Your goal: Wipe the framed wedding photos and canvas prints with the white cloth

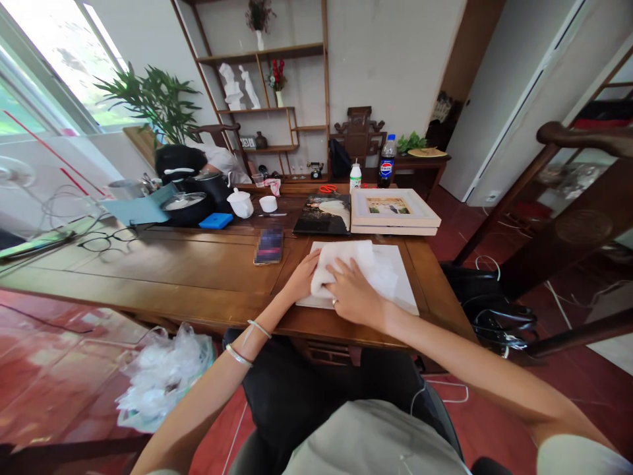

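A thick, soft-looking white folded cloth (pixel 349 254) lies on a flat white sheet or board (pixel 408 300) near the table's front edge; what it is made of I cannot make out exactly. My left hand (pixel 301 276) grips its left edge, fingertips at the upper left corner and thumb partly hidden. Across its front lies my right hand (pixel 360 295), palm down, with fingers spread and a ring on one. Thin, translucent white material (pixel 390 280) shows on the sheet to the right of the cloth.
Behind the sheet are a dark picture book (pixel 321 214) and a white box with a picture (pixel 395 211). A phone (pixel 268 246), a blue case (pixel 215 221), a white teapot (pixel 241 203) and glasses (pixel 106 241) stand leftward. A cola bottle (pixel 387 163) rises behind the box.
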Demonstrator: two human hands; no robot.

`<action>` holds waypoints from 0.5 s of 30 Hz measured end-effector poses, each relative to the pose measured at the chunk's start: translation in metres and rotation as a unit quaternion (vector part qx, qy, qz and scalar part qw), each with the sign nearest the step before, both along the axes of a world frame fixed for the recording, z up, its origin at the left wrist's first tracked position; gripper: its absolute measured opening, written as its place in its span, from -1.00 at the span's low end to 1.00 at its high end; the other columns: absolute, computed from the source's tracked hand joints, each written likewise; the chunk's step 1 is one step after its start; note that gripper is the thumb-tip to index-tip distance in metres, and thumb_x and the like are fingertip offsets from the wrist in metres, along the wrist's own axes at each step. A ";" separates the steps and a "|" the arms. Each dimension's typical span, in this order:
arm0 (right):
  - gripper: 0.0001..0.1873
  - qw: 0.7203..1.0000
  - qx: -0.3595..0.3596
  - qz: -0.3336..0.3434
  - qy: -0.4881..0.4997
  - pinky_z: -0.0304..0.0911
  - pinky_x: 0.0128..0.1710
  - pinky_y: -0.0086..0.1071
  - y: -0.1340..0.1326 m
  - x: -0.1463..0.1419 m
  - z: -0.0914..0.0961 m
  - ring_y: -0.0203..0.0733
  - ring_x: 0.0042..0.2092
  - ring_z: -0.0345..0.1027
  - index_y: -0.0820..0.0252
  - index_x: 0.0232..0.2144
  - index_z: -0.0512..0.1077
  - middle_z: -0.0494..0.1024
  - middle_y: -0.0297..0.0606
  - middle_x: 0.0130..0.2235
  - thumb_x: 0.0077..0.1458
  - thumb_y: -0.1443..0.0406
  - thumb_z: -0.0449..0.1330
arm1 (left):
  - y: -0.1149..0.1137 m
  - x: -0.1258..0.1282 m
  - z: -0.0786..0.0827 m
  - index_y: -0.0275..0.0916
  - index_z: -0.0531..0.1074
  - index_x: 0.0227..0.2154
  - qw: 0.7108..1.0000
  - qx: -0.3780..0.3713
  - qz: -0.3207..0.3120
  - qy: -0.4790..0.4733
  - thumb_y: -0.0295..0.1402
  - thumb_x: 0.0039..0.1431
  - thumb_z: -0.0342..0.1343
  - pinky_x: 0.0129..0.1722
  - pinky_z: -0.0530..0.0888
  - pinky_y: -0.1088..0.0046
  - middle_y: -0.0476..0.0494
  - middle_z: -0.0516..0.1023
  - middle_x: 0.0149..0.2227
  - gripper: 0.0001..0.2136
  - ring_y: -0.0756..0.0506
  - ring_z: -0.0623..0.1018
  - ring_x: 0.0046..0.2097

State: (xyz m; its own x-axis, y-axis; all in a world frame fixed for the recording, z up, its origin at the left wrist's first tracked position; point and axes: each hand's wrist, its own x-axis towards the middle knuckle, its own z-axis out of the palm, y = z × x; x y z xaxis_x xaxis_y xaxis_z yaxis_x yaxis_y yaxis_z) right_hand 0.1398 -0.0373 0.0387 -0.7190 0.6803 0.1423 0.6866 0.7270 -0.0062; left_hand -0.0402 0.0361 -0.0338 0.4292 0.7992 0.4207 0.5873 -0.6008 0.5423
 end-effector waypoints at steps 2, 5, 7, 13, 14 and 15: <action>-0.65 0.998 -0.020 0.054 -0.004 -0.21 0.20 0.11 -0.024 0.006 0.005 0.19 0.25 -0.07 0.30 -0.13 0.48 0.30 0.05 0.15 0.04 0.35 0.06 | 0.000 0.000 0.000 -0.41 0.32 0.07 1.000 -0.003 0.013 -0.002 -0.41 0.21 -0.10 0.24 0.18 0.18 -0.33 0.26 0.21 -0.61 -0.24 0.21 0.26; -0.64 0.991 -0.067 0.112 0.006 -0.18 0.21 0.01 -0.042 0.022 0.013 0.10 0.23 0.00 0.25 -0.12 0.48 0.38 -0.01 0.10 -0.01 0.36 0.10 | 0.001 0.001 -0.002 -0.39 0.28 0.11 0.999 -0.012 0.035 0.001 -0.42 0.22 -0.14 0.25 0.16 0.14 -0.33 0.24 0.22 -0.59 -0.20 0.21 0.26; -0.63 0.990 -0.088 0.108 0.035 -0.10 0.19 -0.06 -0.037 0.032 0.017 0.03 0.17 0.13 0.18 -0.12 0.47 0.45 -0.11 0.04 0.00 0.38 0.08 | 0.001 0.003 -0.003 -0.41 0.26 0.12 0.999 -0.013 0.044 0.003 -0.41 0.23 -0.16 0.26 0.14 0.16 -0.35 0.23 0.22 -0.59 -0.18 0.20 0.27; -0.66 0.991 -0.076 -0.064 0.089 0.16 -0.02 -0.22 0.038 0.036 0.015 0.03 -0.02 0.32 0.20 -0.10 0.45 0.50 -0.10 -0.05 0.20 0.25 -0.04 | 0.000 0.005 -0.004 -0.34 0.26 0.13 0.998 -0.009 0.062 0.010 -0.41 0.26 -0.21 0.26 0.12 0.14 -0.28 0.24 0.23 -0.59 -0.16 0.20 0.27; -0.63 0.989 -0.075 -0.087 0.093 0.17 -0.04 -0.22 0.051 0.032 0.015 0.04 -0.02 0.32 0.22 -0.11 0.45 0.50 -0.07 -0.06 0.23 0.21 -0.08 | 0.000 0.005 -0.004 -0.33 0.26 0.13 0.998 -0.007 0.061 0.011 -0.41 0.26 -0.21 0.26 0.12 0.15 -0.28 0.24 0.23 -0.59 -0.16 0.20 0.27; -0.59 0.987 -0.074 -0.105 0.098 0.18 -0.07 -0.22 0.063 0.026 0.015 0.06 -0.03 0.33 0.24 -0.13 0.45 0.51 -0.04 -0.08 0.25 0.17 -0.12 | 0.000 0.005 -0.004 -0.34 0.26 0.13 0.998 -0.004 0.059 0.013 -0.41 0.26 -0.21 0.26 0.12 0.16 -0.29 0.24 0.22 -0.59 -0.16 0.21 0.26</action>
